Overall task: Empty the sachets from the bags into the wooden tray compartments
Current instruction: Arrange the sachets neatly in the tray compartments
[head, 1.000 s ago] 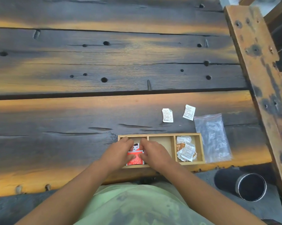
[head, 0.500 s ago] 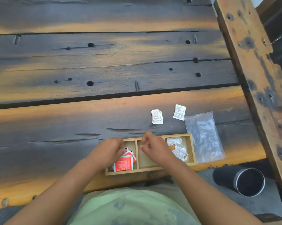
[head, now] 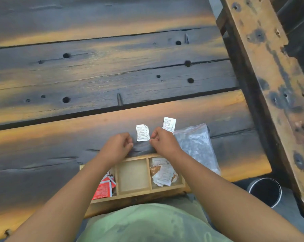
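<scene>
Both hands have left the wooden tray (head: 139, 194) for the desk (head: 60, 154) beyond. A white sachet (head: 142, 132) lies between them, long axis twelve-to-six, just at nine o'clock of the right hand (head: 163, 142), the nearer one. The left hand (head: 118, 147) has its fingers curled and empty; whether the right's fingers pinch the sachet I cannot tell.

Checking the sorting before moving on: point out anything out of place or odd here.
Two white sachets lie loose on the table beyond the tray, not in a compartment: the left sachet, its top corner looking bent, and the right sachet beside the plastic bag. The middle compartment holds nothing.
</scene>
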The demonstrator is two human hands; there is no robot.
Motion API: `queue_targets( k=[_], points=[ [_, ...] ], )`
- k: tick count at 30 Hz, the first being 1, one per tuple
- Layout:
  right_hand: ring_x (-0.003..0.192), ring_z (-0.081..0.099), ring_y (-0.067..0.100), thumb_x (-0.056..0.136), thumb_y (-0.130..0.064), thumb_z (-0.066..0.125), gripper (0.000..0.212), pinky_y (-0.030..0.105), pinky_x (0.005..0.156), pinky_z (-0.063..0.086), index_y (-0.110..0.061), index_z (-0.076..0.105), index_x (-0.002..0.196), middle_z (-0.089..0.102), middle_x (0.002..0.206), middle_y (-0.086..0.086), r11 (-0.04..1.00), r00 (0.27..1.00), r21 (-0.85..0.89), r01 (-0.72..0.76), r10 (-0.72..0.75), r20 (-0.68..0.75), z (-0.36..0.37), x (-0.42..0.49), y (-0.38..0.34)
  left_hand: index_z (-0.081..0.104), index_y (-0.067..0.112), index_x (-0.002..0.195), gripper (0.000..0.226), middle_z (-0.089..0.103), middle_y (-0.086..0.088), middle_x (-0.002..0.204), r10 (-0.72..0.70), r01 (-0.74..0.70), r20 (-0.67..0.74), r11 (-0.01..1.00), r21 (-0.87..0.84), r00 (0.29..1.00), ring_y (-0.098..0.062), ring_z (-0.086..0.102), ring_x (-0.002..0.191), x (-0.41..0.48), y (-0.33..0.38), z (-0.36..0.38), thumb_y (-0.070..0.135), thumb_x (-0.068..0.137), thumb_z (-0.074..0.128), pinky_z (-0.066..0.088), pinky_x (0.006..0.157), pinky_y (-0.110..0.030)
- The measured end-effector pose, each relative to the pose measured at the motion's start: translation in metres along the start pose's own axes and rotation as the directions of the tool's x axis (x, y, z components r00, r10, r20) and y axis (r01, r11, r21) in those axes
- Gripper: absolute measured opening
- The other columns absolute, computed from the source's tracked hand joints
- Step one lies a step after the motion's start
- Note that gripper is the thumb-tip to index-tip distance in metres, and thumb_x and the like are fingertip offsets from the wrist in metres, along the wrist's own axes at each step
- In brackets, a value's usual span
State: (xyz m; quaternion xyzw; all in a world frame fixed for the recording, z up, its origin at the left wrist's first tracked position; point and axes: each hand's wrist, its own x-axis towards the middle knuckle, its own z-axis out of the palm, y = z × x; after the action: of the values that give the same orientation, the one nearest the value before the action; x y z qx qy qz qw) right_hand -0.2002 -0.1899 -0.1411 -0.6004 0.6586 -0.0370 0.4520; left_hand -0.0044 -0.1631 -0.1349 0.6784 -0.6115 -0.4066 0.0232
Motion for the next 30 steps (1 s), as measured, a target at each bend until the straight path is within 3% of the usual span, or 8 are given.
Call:
queue_targets(
  k=[3,6,11,14,18,21,25,30],
  points=[
    [0.086,0.064,0.027,0.088,-0.021,0.061,0.007,0.038,0.078,0.053,-0.019,0.056,0.093,0.069,0.090,0.004,0.997,0.999,-0.065,-0.048,0.049,0.012,0.003,0.016,-0.003,0.059,0.018,0.088,0.009,0.061,-0.003,0.088,0.043,-0.044,-0.017,0.999,-0.012,0.999,-0.023,0.059,0.081,0.027,0.007,0.000,0.012,0.086,0.066,0.048,0.075,-0.034],
    [0.087,0.063,0.027,0.088,-0.025,0.060,0.008,0.038,0.080,0.052,-0.023,0.054,0.093,0.067,0.092,0.001,0.989,0.996,-0.128,-0.075,0.081,0.041,0.010,0.027,-0.004,0.061,0.015,0.101,0.017,0.055,-0.004,0.098,0.069,-0.068,-0.024,0.997,0.025,0.997,-0.023,0.057,0.085,0.051,0.009,0.003,0.009,0.086,0.065,0.046,0.078,-0.032],
    [0.085,0.063,0.027,0.090,-0.026,0.061,0.010,0.042,0.080,0.053,-0.022,0.052,0.091,0.066,0.090,0.001,0.983,0.993,-0.151,-0.106,0.112,0.036,0.016,0.037,0.000,0.060,0.021,0.118,0.034,0.053,-0.007,0.110,0.198,-0.200,0.029,0.967,0.160,0.980,-0.027,0.050,0.107,0.082,0.013,0.007,0.016,0.086,0.067,0.045,0.092,-0.040],
    [0.084,0.063,0.027,0.091,-0.025,0.060,0.010,0.043,0.078,0.054,-0.022,0.051,0.091,0.066,0.089,0.002,0.979,0.994,-0.173,-0.103,0.109,0.026,0.017,0.042,0.000,0.060,0.021,0.118,0.031,0.052,-0.008,0.109,0.271,-0.275,0.051,0.933,0.232,0.961,-0.028,0.049,0.105,0.090,0.020,0.014,0.022,0.088,0.066,0.046,0.088,-0.042],
    [0.085,0.063,0.029,0.092,-0.025,0.059,0.009,0.039,0.073,0.052,-0.021,0.051,0.091,0.068,0.089,0.006,0.978,0.995,-0.191,-0.089,0.095,0.026,0.015,0.046,0.001,0.060,0.012,0.103,0.017,0.052,-0.011,0.101,0.292,-0.274,-0.005,0.903,0.329,0.956,-0.032,0.050,0.098,0.093,0.022,0.022,0.022,0.090,0.060,0.046,0.076,-0.041],
    [0.084,0.063,0.030,0.090,-0.028,0.062,0.015,0.041,0.074,0.053,-0.020,0.049,0.094,0.067,0.088,0.006,0.985,0.995,-0.154,-0.078,0.085,0.043,0.012,0.048,0.002,0.057,0.010,0.095,0.010,0.053,-0.011,0.096,0.302,-0.291,0.000,0.921,0.258,0.953,-0.032,0.051,0.093,0.091,0.020,0.019,0.019,0.091,0.060,0.046,0.075,-0.043],
    [0.083,0.062,0.027,0.088,-0.035,0.069,0.031,0.042,0.076,0.052,-0.021,0.047,0.103,0.066,0.090,0.005,0.992,0.996,-0.106,-0.067,0.073,0.053,0.010,0.045,0.001,0.048,0.016,0.086,0.010,0.056,-0.001,0.082,0.243,-0.244,0.028,0.969,0.028,0.970,-0.027,0.054,0.078,0.082,0.020,0.009,0.015,0.093,0.056,0.043,0.066,-0.036],
    [0.077,0.060,0.021,0.088,-0.035,0.069,0.023,0.035,0.065,0.048,-0.021,0.054,0.098,0.060,0.080,-0.004,0.996,1.000,-0.093,-0.010,0.012,0.028,0.008,0.033,-0.003,0.046,0.018,0.092,0.008,0.062,-0.004,0.078,0.217,-0.219,-0.034,0.974,-0.052,0.976,-0.025,0.055,0.070,0.056,0.022,0.007,0.019,0.098,0.051,0.042,0.062,-0.036]
  ],
)
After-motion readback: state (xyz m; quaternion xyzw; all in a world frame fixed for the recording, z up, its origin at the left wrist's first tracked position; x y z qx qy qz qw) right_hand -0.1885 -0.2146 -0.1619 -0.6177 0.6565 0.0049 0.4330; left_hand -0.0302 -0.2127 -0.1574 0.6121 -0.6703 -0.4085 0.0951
